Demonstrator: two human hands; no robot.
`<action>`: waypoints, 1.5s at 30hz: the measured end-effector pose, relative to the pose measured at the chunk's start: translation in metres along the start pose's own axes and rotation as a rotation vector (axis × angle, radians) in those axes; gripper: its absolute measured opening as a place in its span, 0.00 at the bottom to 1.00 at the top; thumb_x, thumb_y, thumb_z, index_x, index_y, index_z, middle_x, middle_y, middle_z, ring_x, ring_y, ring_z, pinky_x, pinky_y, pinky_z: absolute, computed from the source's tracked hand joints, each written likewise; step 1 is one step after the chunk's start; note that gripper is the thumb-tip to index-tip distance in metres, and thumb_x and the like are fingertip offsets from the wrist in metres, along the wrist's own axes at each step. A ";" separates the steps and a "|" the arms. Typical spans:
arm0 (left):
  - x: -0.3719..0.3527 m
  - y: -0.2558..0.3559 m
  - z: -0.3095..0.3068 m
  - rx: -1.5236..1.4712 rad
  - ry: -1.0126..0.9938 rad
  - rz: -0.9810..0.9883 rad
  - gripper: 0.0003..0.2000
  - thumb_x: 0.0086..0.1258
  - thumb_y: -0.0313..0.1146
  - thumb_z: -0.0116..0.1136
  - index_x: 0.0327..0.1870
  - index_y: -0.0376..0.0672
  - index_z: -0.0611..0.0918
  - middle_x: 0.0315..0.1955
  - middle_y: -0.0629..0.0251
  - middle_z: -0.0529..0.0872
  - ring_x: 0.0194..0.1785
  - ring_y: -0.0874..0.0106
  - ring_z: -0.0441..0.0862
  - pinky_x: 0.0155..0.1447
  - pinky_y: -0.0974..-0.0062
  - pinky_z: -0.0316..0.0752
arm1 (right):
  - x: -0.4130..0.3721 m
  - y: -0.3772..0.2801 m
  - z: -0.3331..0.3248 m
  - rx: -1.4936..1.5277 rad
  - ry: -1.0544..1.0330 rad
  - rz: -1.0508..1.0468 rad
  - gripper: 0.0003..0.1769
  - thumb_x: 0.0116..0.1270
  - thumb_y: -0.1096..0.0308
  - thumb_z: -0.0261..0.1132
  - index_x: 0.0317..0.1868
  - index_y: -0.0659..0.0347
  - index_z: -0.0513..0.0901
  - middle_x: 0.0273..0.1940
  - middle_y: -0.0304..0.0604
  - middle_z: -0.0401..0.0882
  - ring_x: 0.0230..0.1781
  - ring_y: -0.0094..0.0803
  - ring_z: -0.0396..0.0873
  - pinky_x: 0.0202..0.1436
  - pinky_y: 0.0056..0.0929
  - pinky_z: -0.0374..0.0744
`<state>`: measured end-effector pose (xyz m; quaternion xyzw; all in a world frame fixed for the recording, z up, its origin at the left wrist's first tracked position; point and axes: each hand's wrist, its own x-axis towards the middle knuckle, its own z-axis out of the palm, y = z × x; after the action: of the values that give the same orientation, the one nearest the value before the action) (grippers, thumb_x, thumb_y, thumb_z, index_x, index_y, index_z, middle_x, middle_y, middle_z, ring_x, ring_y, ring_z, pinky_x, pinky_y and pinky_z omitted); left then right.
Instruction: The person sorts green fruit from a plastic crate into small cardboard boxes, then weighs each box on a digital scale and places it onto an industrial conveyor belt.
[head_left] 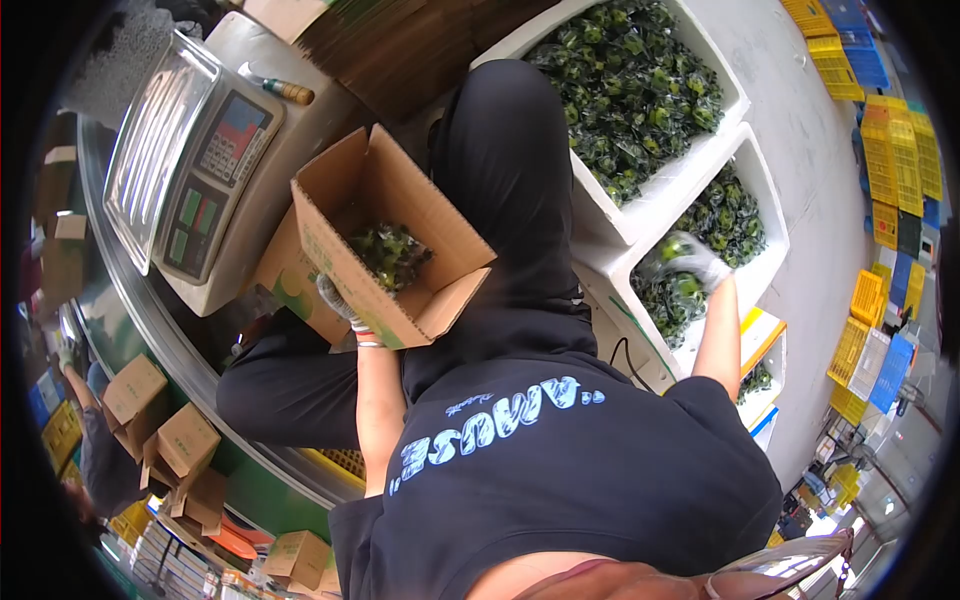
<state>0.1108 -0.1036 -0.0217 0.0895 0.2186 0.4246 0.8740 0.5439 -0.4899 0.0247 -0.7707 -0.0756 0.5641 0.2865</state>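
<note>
The left hand [342,305], gloved, grasps one cardboard box [330,245], its fingers against the outer wall. Inside lies one small heap of leafy greens [392,255]. The gloved right hand [708,270] is in the middle one of three white foam boxes [777,250], which all contain greens; it is blurred, so I cannot tell whether its fingers grasp or are released. One scale [222,200] stands near.

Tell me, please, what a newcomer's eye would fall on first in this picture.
Probably the dark green leafy produce in the white foam boxes at the right, where the blurred right hand is inside one box. Next might come the open cardboard box left of centre, with the left hand against its outer side, then the scale at upper left.
</note>
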 end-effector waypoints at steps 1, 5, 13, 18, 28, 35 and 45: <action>0.002 0.001 -0.006 -0.012 -0.001 -0.016 0.34 0.63 0.54 0.51 0.66 0.40 0.66 0.58 0.53 0.74 0.58 0.55 0.75 0.61 0.54 0.72 | -0.019 -0.021 -0.007 0.184 0.089 -0.218 0.44 0.41 0.67 0.74 0.63 0.64 0.67 0.50 0.48 0.77 0.53 0.38 0.76 0.61 0.37 0.75; 0.009 -0.012 0.019 -0.121 -0.090 -0.127 0.35 0.60 0.49 0.58 0.66 0.40 0.65 0.58 0.54 0.75 0.58 0.58 0.76 0.60 0.56 0.73 | -0.090 -0.159 0.058 0.817 0.079 -0.815 0.47 0.40 0.69 0.76 0.64 0.62 0.66 0.51 0.47 0.76 0.52 0.43 0.77 0.59 0.41 0.77; 0.009 -0.019 0.017 -0.148 0.084 -0.110 0.34 0.60 0.52 0.56 0.64 0.40 0.67 0.57 0.56 0.75 0.56 0.59 0.76 0.60 0.58 0.74 | -0.057 -0.273 0.132 0.193 -0.048 -0.489 0.37 0.52 0.73 0.71 0.64 0.59 0.68 0.53 0.48 0.76 0.52 0.36 0.76 0.54 0.27 0.76; 0.004 -0.013 0.013 -0.126 0.089 -0.065 0.33 0.61 0.52 0.56 0.64 0.41 0.68 0.57 0.56 0.76 0.56 0.59 0.77 0.59 0.58 0.74 | 0.059 -0.190 0.097 -1.043 0.262 -0.305 0.44 0.53 0.77 0.63 0.70 0.55 0.55 0.66 0.60 0.58 0.57 0.50 0.74 0.61 0.39 0.72; 0.007 -0.015 0.028 -0.078 0.105 -0.029 0.33 0.62 0.52 0.54 0.64 0.41 0.68 0.56 0.57 0.77 0.55 0.60 0.77 0.59 0.59 0.74 | 0.133 -0.172 0.099 -1.136 0.233 -0.498 0.41 0.53 0.71 0.61 0.69 0.54 0.57 0.68 0.49 0.55 0.56 0.54 0.71 0.58 0.44 0.73; 0.006 -0.013 0.033 -0.032 0.034 -0.063 0.32 0.63 0.53 0.53 0.64 0.42 0.68 0.56 0.58 0.77 0.55 0.62 0.78 0.59 0.62 0.75 | 0.155 -0.192 0.104 -0.570 0.360 -0.536 0.52 0.40 0.45 0.76 0.67 0.45 0.63 0.61 0.59 0.64 0.59 0.53 0.69 0.64 0.40 0.69; 0.010 -0.017 0.052 -0.024 0.036 -0.070 0.33 0.63 0.54 0.52 0.65 0.43 0.68 0.57 0.59 0.76 0.55 0.62 0.77 0.61 0.61 0.73 | 0.217 -0.208 0.094 -0.179 -0.067 -0.435 0.33 0.48 0.69 0.73 0.57 0.63 0.73 0.48 0.46 0.78 0.49 0.34 0.76 0.57 0.29 0.74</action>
<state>0.1524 -0.1049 0.0157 0.0636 0.2322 0.3981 0.8852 0.5775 -0.1897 -0.0641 -0.7393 -0.2989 0.5057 0.3292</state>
